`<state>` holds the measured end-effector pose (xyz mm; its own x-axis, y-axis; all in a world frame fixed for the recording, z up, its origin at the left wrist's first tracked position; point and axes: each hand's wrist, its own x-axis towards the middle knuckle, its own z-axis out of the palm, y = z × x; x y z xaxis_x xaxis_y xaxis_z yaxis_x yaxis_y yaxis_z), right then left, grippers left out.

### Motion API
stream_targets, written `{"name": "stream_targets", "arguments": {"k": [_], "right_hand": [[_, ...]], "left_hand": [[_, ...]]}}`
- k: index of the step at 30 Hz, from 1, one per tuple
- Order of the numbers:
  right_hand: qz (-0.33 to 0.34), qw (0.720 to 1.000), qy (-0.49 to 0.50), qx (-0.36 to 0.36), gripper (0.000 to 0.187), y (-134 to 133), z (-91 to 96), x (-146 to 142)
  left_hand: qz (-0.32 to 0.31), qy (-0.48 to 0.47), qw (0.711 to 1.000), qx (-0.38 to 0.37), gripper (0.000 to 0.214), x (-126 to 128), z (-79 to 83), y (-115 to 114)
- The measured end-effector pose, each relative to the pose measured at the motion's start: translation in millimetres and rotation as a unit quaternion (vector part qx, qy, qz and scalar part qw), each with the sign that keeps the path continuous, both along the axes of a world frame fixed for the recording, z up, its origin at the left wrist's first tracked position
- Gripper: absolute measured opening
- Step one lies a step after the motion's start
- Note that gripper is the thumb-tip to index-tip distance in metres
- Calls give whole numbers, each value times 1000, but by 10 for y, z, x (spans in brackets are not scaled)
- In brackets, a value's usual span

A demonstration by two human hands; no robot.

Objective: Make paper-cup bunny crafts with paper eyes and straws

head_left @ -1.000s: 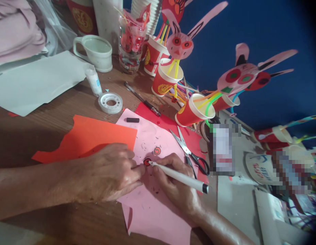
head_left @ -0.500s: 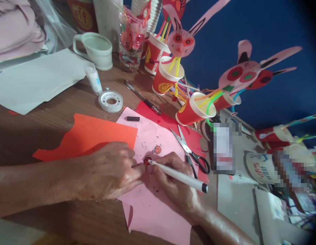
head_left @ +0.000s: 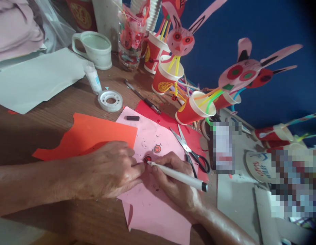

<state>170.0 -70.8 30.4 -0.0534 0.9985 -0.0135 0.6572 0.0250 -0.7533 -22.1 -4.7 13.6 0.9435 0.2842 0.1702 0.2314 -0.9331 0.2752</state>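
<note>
My right hand [head_left: 174, 182] grips a white marker [head_left: 180, 176], its tip on a small red paper circle [head_left: 147, 159] lying on a pink paper sheet [head_left: 153, 204]. My left hand [head_left: 109, 172] lies on the sheet with its fingers curled, the fingertips pinning the circle's left edge. A second small red circle [head_left: 157, 148] sits just above. The marker's black cap [head_left: 133, 118] rests near the sheet's top edge. An orange paper sheet [head_left: 91, 134] lies under my left hand's far side.
Scissors [head_left: 191, 153] lie right of my hands on red paper [head_left: 150, 110]. A tape roll [head_left: 110, 100], glue bottle [head_left: 93, 79], pen [head_left: 142, 97], mug [head_left: 95, 49] and jar [head_left: 129, 44] stand behind. Red paper cups with rabbit faces [head_left: 180, 37] crowd the back right. White paper [head_left: 33, 80] lies at left.
Both hands stay on the red circle; the marker tip has shifted only slightly on it. The view has tilted a little.
</note>
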Motion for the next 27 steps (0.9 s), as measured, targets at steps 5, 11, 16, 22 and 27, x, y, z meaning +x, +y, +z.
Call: {"name": "stream_targets", "arguments": {"k": [5, 11, 16, 22, 27], "right_hand": [[13, 1000, 18, -2, 8, -19, -22, 32], [14, 1000, 7, -17, 5, -52, -64, 81], [7, 1000, 4, -19, 7, -57, -64, 95], [-38, 997, 39, -46, 11, -85, -93, 134], [-46, 997, 40, -43, 11, -83, -120, 138]], "left_hand": [[3, 1, 1000, 0, 11, -9, 2, 0], [3, -9, 1000, -3, 11, -9, -2, 2], [4, -18, 1000, 1, 12, -10, -8, -1], [5, -12, 1000, 4, 15, -12, -6, -7], [5, -29, 1000, -2, 14, -4, -35, -9]]}}
